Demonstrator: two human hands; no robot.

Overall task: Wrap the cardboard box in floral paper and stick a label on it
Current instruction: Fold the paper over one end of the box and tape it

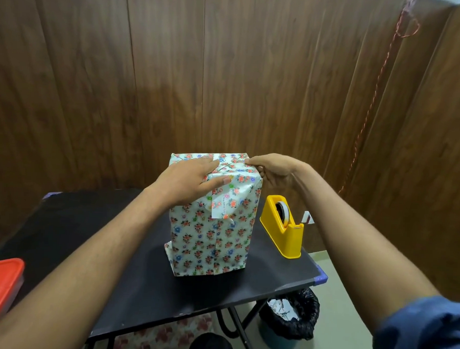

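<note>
Floral paper (210, 242) covers the cardboard box (242, 190), which stands upright at the middle of the black table (89, 229). Left hand (190, 182) lies flat on the box's top from 9 o'clock, fingers straight — the thumb presses a taped fold. Right hand (272, 171) grips the top edge at 3 o'clock, fingers curled. Just beside the box at 3 o'clock — a yellow tape dispenser (283, 225).

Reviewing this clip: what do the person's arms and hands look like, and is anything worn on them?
Both hands are bare: the left hand and the right hand show no gloves, and no rings or watch are visible. Both forearms are uncovered to the elbow. A dark blue fabric sleeve covers the right upper arm at the lower right edge of the view. No sleeve shows on the left arm within the frame.
</note>
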